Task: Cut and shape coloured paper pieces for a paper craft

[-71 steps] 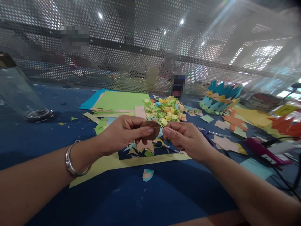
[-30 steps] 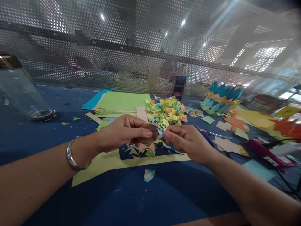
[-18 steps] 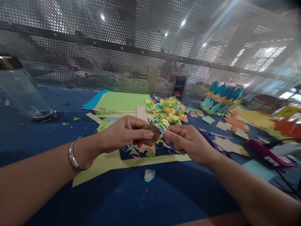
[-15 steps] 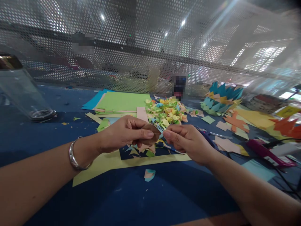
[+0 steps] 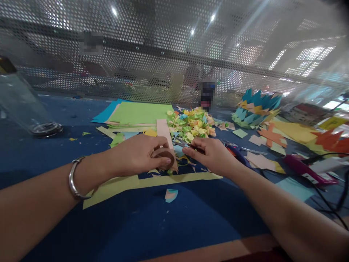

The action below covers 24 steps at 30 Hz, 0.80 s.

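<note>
Between the thumb and fingers of my left hand is a brown roll of tape, ring-shaped and tilted, just above the paper scraps. My right hand is closed around a slim dark metal tool with two thin pointed prongs; its grip is hidden by my fingers, and I cannot tell whether it is scissors or tweezers. The prongs point left over the scraps, apart from the roll. A pale pink paper strip lies just behind my left hand. Beyond my right hand is a heap of small folded paper flowers.
Stacked green paper lies at the back. A glass bottle stands left. At right are a spiky paper basket, orange paper and a purple power strip with cables. A perforated metal screen borders the back.
My hands have moved apart. The left lowered the brown roll slightly and turned it so its hollow shows; the right drew the pronged tool away from it. The camera view shifted slightly.
</note>
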Available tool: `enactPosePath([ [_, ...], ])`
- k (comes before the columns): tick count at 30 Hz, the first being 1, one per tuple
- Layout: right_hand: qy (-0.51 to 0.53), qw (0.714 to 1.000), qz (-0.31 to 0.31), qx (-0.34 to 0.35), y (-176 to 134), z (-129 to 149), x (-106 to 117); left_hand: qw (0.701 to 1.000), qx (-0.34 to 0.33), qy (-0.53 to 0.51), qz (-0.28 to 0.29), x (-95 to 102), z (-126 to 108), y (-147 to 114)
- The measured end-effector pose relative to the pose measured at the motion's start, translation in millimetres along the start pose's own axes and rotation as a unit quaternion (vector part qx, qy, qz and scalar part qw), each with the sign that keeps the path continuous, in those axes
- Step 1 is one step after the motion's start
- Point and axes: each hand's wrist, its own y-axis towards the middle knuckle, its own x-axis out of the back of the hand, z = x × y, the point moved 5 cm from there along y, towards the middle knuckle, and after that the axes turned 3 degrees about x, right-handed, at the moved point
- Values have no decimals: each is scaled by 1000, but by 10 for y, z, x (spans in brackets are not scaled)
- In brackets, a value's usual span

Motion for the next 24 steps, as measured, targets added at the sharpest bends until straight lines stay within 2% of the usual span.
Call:
enactPosePath([
  [2, -6, 1000, 8, -3, 1, -9, -16, 996, -10, 83, -24, 59, -28, -33],
  [4, -4, 1000, 7, -4, -2, -10, -17, 993, -33, 115, -21, 49, -34, -40],
  [9, 8, 1000, -4, 3, -6, -4, -5, 993, -54, 105, 6, -51, 19, 2],
  [12, 7, 1000, 2, 0, -2, -10, -6, 997, -30, 76, 6, 35, 32, -20],
  [14, 5, 1000, 4, -2, 0, -10, 0, 996, -18, 79, 28, 132, 30, -57],
  [16, 0, 1000, 7, -5, 1, -8, 9, 992, -13, 94, 88, 186, 42, -87],
  [17, -5, 1000, 10, -7, 1, -5, 13, 991, -5, 95, 99, 214, 62, -87],
  [20, -24, 999, 18, -19, -2, 4, 27, 995, 33, 65, 69, 245, 157, -20],
  [22, -36, 999, 21, -27, -4, 13, 38, 997, 59, 29, 43, 196, 216, 39],
  [24, -46, 998, 27, -30, -5, 22, 44, 998, 53, 31, 23, 131, 218, 73],
])
